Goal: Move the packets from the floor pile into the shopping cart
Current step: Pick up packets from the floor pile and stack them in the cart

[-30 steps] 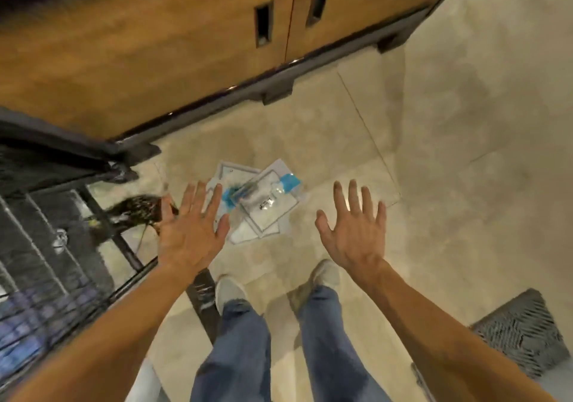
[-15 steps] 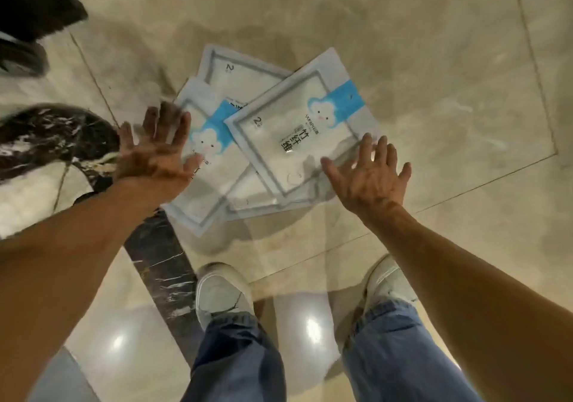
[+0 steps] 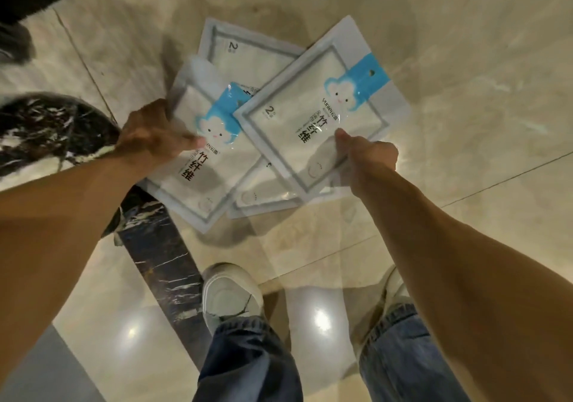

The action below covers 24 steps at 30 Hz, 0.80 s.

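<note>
Item: floor pile of packets, centre and upper centre of the frame, lying on polished beige floor [image 3: 465, 45].

- Right packet [image 3: 313, 116]: flat, clear-fronted, blue band and cloud face toward the upper right corner. It overlaps the others as the top layer. The right hand [image 3: 369, 156] pinches its lower edge, thumb on top and fingers curled beneath, a hold suited to peeling a thin slippery sheet off the stack.
- Left packet [image 3: 201, 159]: same design, overlapped by the right packet at its upper right. The left hand [image 3: 148, 135] grips its left edge, fingers wrapped round it, thumb lying across the front. Whether it is already clear of the floor cannot be told.
- Rear packet [image 3: 235, 51]: mostly covered, only its upper part showing; untouched.
- A further packet edge [image 3: 263, 206] shows under the two gripped ones at lower centre.

Judgement: one packet per hand, taken by the edges so both may be lifted together.

Shopping cart: not in view.

Also present: dark marble inlay [image 3: 46, 128] at left; white shoes [image 3: 229, 293] and jeans at bottom.
</note>
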Tool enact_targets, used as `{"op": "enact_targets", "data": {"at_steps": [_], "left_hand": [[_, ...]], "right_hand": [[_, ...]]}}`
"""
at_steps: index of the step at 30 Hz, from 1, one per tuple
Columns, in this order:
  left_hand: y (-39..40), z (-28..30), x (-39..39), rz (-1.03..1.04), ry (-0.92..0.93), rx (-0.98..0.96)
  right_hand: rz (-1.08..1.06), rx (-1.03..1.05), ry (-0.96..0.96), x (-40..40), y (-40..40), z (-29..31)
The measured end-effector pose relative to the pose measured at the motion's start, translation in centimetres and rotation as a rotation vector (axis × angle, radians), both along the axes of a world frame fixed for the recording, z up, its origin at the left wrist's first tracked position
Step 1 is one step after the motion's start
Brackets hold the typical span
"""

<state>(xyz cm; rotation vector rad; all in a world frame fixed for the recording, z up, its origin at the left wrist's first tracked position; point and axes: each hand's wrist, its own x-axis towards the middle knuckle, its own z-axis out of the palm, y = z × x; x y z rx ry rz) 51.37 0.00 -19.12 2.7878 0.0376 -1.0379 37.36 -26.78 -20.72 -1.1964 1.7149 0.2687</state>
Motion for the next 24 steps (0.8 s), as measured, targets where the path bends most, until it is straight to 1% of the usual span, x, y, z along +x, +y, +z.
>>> {"op": "enact_targets", "data": {"at_steps": [3,5,6,8,10,13,15,16,18,20,24], "left_hand": [[-0.4,0.0,0.5,0.065,0.022,-0.057],[-0.2,0.3,0.8,0.123,0.010,-0.130],[0.0,0.5,1.0,0.164,0.007,-0.166],[-0.5,1.7,0.8,0.266,-0.031,-0.305],[-1.7,3.2,1.0,0.359,-0.101,-0.406],[-4.0,6.8,1.6,0.450,-0.169,-0.438],[-5.0,9.5,2.4,0.512,-0.152,-0.450],[-5.2,10.7,2.9,0.529,-0.146,-0.491],[-6.2,14.2,3.7,0.574,-0.158,-0.561],[-7.5,17.8,4.2,0.602,-0.171,-0.590],[-10.1,26.1,4.3,0.608,-0.095,-0.658]], "right_hand": [[-0.170,0.005,-0.211,-0.9,-0.7,0.6],[-0.284,0.027,-0.350,-1.6,-1.3,1.2],[-0.328,0.033,-0.389,-2.0,-1.7,1.5],[-0.359,0.044,-0.413,-2.6,-2.7,2.5],[-0.347,0.054,-0.422,-3.0,-3.8,3.7],[-0.309,0.082,-0.438,-3.0,-5.6,6.5],[-0.272,0.095,-0.470,-2.3,-6.9,9.3],[-0.244,0.096,-0.479,-1.8,-7.5,10.8],[-0.173,0.100,-0.496,-0.6,-8.9,14.4],[-0.103,0.111,-0.513,0.9,-10.4,18.6],[-0.028,0.117,-0.544,3.3,-13.2,28.6]]}}
